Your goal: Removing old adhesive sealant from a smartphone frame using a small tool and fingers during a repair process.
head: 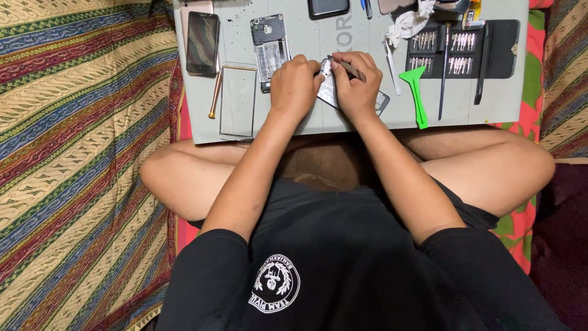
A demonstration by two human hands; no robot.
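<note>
My left hand (294,86) and my right hand (356,89) meet over a silver opened phone body (329,92) that rests tilted on the grey work mat (367,119). The left hand grips the phone body's left edge. My right hand steadies its right side and pinches a thin dark metal tool (349,67) whose tip points toward the phone's top end. My hands hide most of the phone body. I sit cross-legged with the mat in front of my knees.
On the mat: a dark phone (202,43), an opened phone chassis (269,49), a clear screen panel (237,101), a brass-coloured rod (215,95), a green pry tool (416,92), a black bit case (465,49), a white cloth (410,21). Patterned fabric lies to the left.
</note>
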